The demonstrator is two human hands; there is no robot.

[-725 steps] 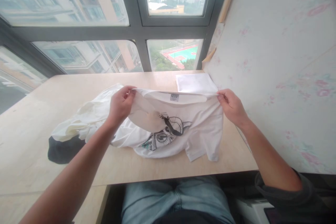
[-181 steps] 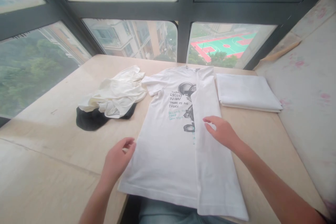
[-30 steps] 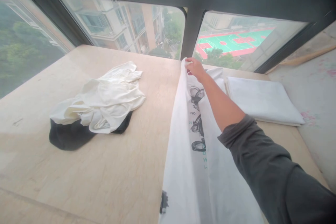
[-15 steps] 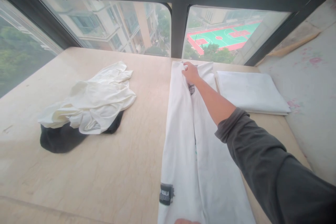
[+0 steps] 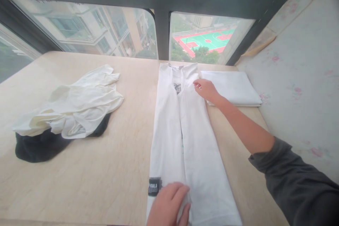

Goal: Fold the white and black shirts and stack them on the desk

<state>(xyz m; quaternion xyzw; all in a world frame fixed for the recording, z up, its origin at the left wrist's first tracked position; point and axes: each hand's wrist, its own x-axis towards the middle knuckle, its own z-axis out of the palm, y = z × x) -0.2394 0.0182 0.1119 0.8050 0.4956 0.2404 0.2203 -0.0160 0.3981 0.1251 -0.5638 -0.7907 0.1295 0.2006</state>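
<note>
A long white garment (image 5: 203, 148), its sides folded inward so they meet along the middle, lies lengthwise on the pale stone sill. A black label (image 5: 154, 186) shows near its lower left edge. My right hand (image 5: 208, 90) is over the garment's upper right edge, fingers loosely bent and slightly apart, with no cloth visible between them. My left hand (image 5: 171, 203) is low over the near part of the garment beside the label, with a gap between thumb and fingers; the frame's bottom edge cuts it off.
On the left, a crumpled cream garment (image 5: 87, 102) lies over a black piece of cloth (image 5: 39, 146). At the right back is a folded white cloth (image 5: 230, 88), next to a flowered wall (image 5: 296, 113). Dark window frames (image 5: 162, 24) border the sill's far side.
My right hand has let go of the garment's top middle and moved right and nearer. My left hand has come further into view over the lower part. The view has shifted right.
</note>
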